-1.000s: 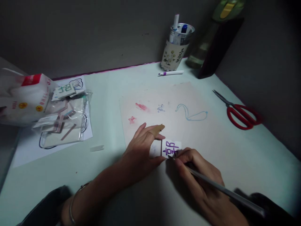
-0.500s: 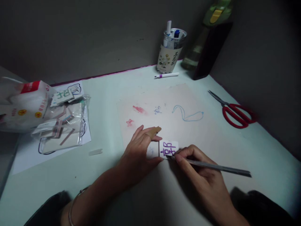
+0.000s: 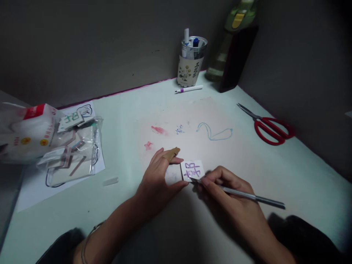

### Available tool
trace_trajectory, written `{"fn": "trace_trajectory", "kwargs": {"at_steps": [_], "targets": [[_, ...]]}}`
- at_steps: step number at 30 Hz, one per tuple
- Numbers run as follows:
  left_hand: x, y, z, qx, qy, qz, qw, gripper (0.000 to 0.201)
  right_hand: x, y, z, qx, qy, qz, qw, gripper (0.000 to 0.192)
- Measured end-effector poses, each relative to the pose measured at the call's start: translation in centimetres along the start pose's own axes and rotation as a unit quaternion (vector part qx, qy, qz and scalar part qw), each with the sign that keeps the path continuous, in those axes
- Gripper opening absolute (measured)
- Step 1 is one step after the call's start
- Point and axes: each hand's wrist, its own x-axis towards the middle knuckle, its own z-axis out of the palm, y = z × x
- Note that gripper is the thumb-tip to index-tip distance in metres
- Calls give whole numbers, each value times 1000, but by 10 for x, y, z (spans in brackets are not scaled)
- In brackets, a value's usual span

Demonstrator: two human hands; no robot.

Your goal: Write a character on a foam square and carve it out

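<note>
A small white block [image 3: 200, 167], which looks like an eraser, lies on the stained mat with a purple character drawn on its right part. A dark line runs across it. My left hand [image 3: 156, 172] pinches the block from the left between thumb and fingers; a tan strip is wrapped round one finger. My right hand [image 3: 228, 190] grips a slim grey pen-shaped carving knife [image 3: 242, 193] like a pencil. Its pointed tip touches the lower left of the character, close to my left thumb.
Red-handled scissors [image 3: 271, 128] lie at the right. Behind stand a cup of pens [image 3: 189, 68], a green bottle [image 3: 217, 58] and a dark upright slab [image 3: 239, 60]. A purple-ringed marker [image 3: 189, 89] lies before the cup. Plastic bags [image 3: 74, 154] sit on paper at left, near a translucent strip [image 3: 110, 181].
The whole view has shifted slightly. The knife tip stays at the lower left of the character, and both hands keep their grips. The block appears slightly turned.
</note>
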Motion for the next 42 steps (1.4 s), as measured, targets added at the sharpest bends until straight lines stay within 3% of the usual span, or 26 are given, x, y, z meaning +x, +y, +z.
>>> {"fn": "trace_trajectory", "kwargs": {"at_steps": [8, 22, 28, 32, 42], "targets": [[0, 1, -1, -21, 1, -24, 999, 76, 2, 2, -1, 76, -5, 16, 997, 26], [-1, -1, 3, -22, 9, -28, 999, 77, 2, -1, 0, 89, -5, -10, 996, 22], [-2, -3, 5, -4, 11, -6, 1000, 86, -7, -6, 1, -86, 63, -108, 989, 13], [-3, -4, 7, -12, 17, -5, 1000, 90, -11, 1, 3, -169, 49, -174, 969, 8], [-1, -2, 6, -30, 8, -16, 999, 82, -7, 7, 6, -209, 25, -171, 962, 11]]}}
